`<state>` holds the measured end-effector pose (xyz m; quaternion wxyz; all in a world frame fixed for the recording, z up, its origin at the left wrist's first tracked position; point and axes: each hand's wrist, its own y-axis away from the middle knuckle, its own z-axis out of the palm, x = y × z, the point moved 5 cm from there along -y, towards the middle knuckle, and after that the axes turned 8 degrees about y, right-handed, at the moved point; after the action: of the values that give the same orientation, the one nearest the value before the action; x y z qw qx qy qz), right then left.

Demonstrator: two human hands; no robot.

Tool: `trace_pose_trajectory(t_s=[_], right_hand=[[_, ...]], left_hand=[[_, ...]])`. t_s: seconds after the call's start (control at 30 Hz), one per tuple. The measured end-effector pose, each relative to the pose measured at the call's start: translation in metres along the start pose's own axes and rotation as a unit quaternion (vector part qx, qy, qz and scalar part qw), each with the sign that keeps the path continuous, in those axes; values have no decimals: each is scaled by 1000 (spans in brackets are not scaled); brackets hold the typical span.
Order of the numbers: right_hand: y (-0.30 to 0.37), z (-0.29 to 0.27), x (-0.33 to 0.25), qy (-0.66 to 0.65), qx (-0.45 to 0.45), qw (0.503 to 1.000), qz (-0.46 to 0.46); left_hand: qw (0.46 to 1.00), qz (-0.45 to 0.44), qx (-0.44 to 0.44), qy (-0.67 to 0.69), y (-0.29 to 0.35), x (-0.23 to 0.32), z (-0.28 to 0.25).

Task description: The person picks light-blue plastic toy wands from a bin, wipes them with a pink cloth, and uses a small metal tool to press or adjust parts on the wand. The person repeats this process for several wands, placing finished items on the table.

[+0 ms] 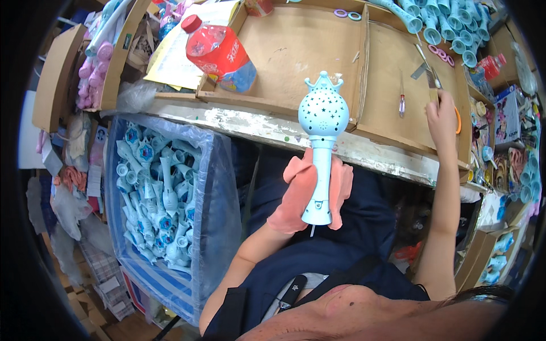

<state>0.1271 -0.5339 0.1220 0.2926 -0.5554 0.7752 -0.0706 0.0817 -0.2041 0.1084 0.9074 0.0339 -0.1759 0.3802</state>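
Observation:
A light blue toy wand point(322, 170) with a crown on top and a star-pierced ball head stands upright in front of my body. My left hand point(296, 193), in a coral-pink glove, is wrapped round its handle from behind. A thin pale bit sticks out below the wand's base. My right hand point(441, 116) is bare and reaches into the right section of a cardboard tray point(378, 122). Its fingers are closed, and what they hold is hidden. Beside it show an orange loop point(458, 120) and metal tools point(435, 79). A small screwdriver point(402, 105) lies left of that hand.
At left, a plastic-lined blue bin point(196, 227) holds many light blue wand parts. A red-labelled bottle point(222, 54) stands on the tray's left side. Blue wand handles point(449, 20) are piled at the far right. Purple and teal rings point(347, 15) lie at the tray's back.

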Motion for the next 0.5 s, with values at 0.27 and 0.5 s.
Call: trace_pose_trajectory(t_s=[0.27, 0.5], right_hand=[[121, -29, -181, -258, -183, 890, -327], [115, -28, -188, -286, -125, 898, -311]], left_hand=[[983, -49, 171, -37, 12, 1, -5], [961, 6, 176, -215, 15, 9, 4]])
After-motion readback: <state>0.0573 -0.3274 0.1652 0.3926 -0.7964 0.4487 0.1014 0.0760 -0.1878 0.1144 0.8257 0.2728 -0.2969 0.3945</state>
